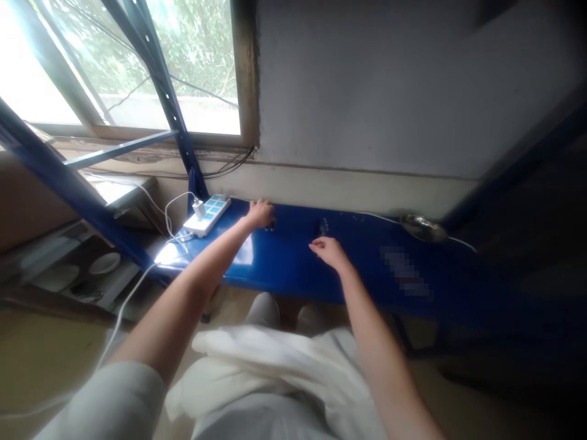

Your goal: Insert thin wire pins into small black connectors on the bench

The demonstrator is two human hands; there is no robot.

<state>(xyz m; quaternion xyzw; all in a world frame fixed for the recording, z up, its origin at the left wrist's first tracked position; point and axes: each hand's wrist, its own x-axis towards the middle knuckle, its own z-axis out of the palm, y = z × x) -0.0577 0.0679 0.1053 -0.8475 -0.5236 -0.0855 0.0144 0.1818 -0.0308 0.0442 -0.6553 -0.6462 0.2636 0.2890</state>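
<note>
My left hand reaches to the back left of the blue table, beside some small dark and shiny pieces. Its fingers are bent and partly hidden, so whether they hold anything is unclear. Over the middle of the table is my right hand, its fingertips pinched together; anything between them is too small to make out. Just behind it lie several small clear pieces and a narrow dark item.
A white power strip with a plugged-in cable lies at the table's left end. A shiny metal dish stands at the back right, near a white cable. Blue metal posts rise at the left, before a window.
</note>
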